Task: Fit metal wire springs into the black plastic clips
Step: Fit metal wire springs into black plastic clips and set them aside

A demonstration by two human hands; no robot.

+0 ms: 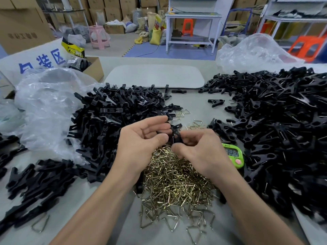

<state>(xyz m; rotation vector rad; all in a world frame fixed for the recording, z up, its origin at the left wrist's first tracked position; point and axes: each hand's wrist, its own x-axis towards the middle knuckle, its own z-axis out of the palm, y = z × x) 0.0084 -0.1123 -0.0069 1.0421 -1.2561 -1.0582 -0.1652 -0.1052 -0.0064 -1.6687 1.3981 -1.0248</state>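
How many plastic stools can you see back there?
3: a pink stool back left, an orange stool under the white bench, a second orange stool far right. More may be hidden behind the shelving.

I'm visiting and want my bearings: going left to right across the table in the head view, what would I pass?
Clear plastic bag → left pile of black clips → pile of wire springs, above it the left hand and right hand holding one clip → green timer → right pile of black clips.
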